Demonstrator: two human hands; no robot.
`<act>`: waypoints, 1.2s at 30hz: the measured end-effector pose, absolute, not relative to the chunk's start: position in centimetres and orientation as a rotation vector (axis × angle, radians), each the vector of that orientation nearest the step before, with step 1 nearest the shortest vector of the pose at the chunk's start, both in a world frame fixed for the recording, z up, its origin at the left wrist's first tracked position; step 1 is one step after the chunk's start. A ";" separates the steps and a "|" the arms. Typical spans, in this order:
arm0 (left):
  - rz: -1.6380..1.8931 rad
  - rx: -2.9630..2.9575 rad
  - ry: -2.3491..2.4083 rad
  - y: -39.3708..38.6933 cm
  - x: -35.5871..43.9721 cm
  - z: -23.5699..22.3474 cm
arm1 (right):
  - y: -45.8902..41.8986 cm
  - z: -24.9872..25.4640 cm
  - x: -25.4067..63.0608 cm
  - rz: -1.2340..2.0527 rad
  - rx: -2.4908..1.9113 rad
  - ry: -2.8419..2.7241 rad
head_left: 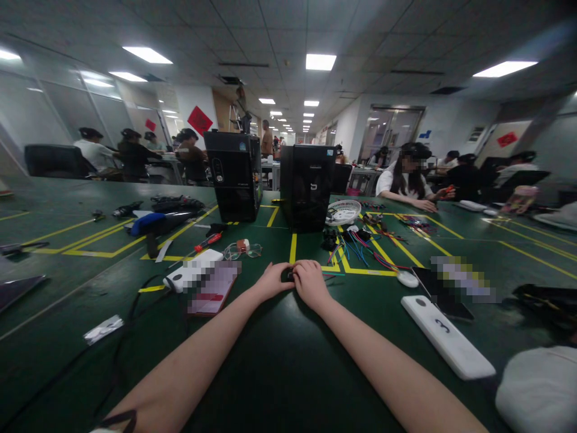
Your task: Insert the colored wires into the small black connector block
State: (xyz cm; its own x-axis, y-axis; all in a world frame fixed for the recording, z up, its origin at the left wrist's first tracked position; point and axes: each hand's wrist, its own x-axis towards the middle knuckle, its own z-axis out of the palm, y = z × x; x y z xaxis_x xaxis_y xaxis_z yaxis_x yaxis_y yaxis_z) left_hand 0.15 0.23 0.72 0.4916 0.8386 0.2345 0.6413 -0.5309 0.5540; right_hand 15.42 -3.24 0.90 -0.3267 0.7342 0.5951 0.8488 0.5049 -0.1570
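Both my hands meet at the middle of the green table (279,361). My left hand (271,281) and my right hand (310,281) are closed together around a small dark object (287,275) that shows only between them; I cannot make out what it is. Just beyond my hands lie loose blue and red wires (360,249) and a small black part (329,239). Two black computer towers (234,174) (308,186) stand upright further back. A pair of glasses (242,249) and a red-handled screwdriver (208,242) lie to the left front of the towers.
A white power bank (192,270) with a black cable lies left of my hands. A white slab marked 3 (446,337) and a white mouse (407,278) lie to the right. A white fan grille (343,211) sits by the towers. Several people sit at the tables behind.
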 end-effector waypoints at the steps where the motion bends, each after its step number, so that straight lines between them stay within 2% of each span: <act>1: 0.686 2.347 1.237 0.2 0.2 0.7 | -3.3 0.9 15.4 -0.244 -1.295 -2.130; 12: 0.658 2.336 1.236 0.2 0.1 1.0 | -2.4 0.6 16.0 -0.111 -1.481 -1.797; 30: 0.724 2.368 1.214 -0.3 0.0 0.8 | -2.9 0.7 16.4 -0.107 -1.422 -1.947; 36: 0.689 2.352 1.231 -0.6 0.0 1.1 | -3.2 2.3 18.5 -0.219 -1.433 -2.070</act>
State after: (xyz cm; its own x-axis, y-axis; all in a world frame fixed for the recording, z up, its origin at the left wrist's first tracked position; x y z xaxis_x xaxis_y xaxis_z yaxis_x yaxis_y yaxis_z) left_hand 0.01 -0.56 1.14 0.4918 0.8371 0.2396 0.6421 -0.5346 0.5495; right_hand 18.49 -3.16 2.35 -0.2326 0.7942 0.5613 0.8940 0.4019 -0.1982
